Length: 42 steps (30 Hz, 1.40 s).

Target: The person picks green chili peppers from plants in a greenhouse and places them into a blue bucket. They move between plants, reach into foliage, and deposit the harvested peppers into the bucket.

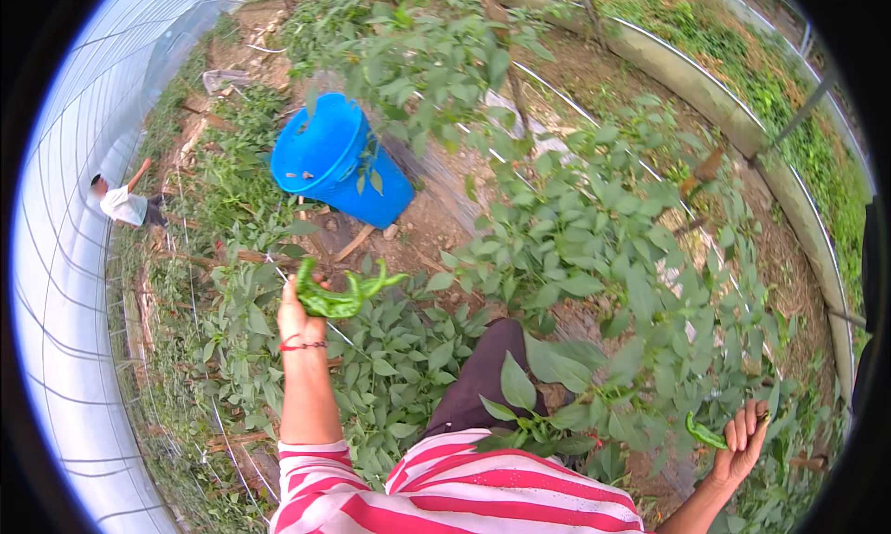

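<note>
Several long green peppers [334, 299] are bunched in my left hand [295, 313], which is stretched out ahead over the plants. Red and dark bracelets circle that wrist. Far to the right, beside the foliage, my right hand [742, 445] grips one curved green pepper [704, 433], its tip sticking out to the left of the fingers. Beyond my left hand a blue plastic bucket [379, 186] stands tilted in view on the soil between the rows. Its inside is mostly hidden from this angle.
Leafy pepper plants [578, 235] grow close on both sides, with white strings [557, 92] along the rows. Another person [125, 203] is among plants at the far left, near the plastic greenhouse wall [62, 283]. A low wall [731, 116] curves along the right.
</note>
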Each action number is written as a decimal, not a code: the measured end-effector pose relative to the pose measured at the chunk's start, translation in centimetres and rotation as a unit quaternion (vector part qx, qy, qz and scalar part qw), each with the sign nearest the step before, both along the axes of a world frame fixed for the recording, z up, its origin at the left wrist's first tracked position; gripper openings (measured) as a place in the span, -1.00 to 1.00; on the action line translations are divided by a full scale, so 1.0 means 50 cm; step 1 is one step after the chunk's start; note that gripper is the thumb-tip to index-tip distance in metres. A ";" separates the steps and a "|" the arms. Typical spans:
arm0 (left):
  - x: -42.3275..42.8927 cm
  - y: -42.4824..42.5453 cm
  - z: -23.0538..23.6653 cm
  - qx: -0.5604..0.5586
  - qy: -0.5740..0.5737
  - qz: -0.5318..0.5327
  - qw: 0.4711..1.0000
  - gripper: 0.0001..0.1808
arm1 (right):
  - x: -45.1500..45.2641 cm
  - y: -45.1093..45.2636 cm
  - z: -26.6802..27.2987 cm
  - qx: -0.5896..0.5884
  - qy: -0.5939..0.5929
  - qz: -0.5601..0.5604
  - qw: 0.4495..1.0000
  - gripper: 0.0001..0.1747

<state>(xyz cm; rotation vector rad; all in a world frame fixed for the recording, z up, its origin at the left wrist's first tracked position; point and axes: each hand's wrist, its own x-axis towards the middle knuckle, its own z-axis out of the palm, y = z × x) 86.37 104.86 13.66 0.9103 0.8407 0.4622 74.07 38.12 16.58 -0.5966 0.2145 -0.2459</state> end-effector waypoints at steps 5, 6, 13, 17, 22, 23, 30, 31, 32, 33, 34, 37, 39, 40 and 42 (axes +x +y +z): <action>0.009 0.033 -0.058 -0.056 0.021 0.008 0.998 -0.64 | 0.153 0.115 0.045 -0.128 -0.009 0.049 0.991 -0.78; 0.010 0.044 -0.064 -0.049 0.016 0.002 0.999 -0.66 | 0.191 0.150 0.056 -0.148 -0.019 0.065 0.987 -0.77; 0.101 0.115 -0.099 -0.068 0.041 0.075 0.994 -0.75 | 0.489 0.590 0.089 -0.280 -0.046 0.249 0.926 -0.81; 0.220 0.233 -0.041 0.016 -0.014 0.090 0.996 -0.76 | 0.648 0.901 0.131 -0.327 -0.132 0.354 0.866 -0.83; 0.480 0.478 0.085 0.151 -0.147 0.112 0.971 -0.76 | 0.871 1.305 0.208 -0.281 -0.330 0.389 0.813 -0.81; 0.521 0.531 0.105 0.172 -0.152 0.037 0.973 -0.66 | 0.914 1.387 0.212 -0.319 -0.351 0.358 0.804 -0.74; 0.574 0.611 0.161 0.210 0.001 -0.053 0.976 -0.41 | 0.957 1.415 0.131 -0.398 -0.402 0.207 0.798 -0.64; 0.528 0.575 0.149 0.217 -0.071 -0.090 0.970 -0.41 | 0.926 1.358 0.097 -0.392 -0.391 0.248 0.795 -0.65; 0.476 0.529 0.131 0.177 -0.087 -0.136 0.971 -0.44 | 0.891 1.289 0.064 -0.451 -0.365 0.263 0.771 -0.67; 0.417 0.474 0.106 0.144 -0.132 -0.188 0.963 -0.48 | 0.858 1.230 0.028 -0.476 -0.340 0.284 0.759 -0.69; 0.360 0.413 0.075 0.105 -0.099 -0.196 0.970 -0.56 | 0.824 1.170 -0.011 -0.518 -0.291 0.307 0.743 -0.73; 0.186 0.237 -0.018 0.012 0.043 -0.217 0.975 -0.70 | 0.713 1.007 -0.122 -0.517 -0.083 0.394 0.755 -0.79; 0.072 0.132 -0.071 -0.042 0.088 -0.224 0.970 -0.71 | 0.650 0.912 -0.173 -0.506 -0.045 0.440 0.741 -0.81; 0.019 0.086 -0.092 -0.068 0.097 -0.230 0.966 -0.69 | 0.624 0.877 -0.190 -0.497 -0.029 0.461 0.734 -0.82; -0.080 0.003 -0.123 -0.098 0.123 -0.230 0.960 -0.67 | 0.584 0.823 -0.206 -0.504 -0.053 0.490 0.709 -0.82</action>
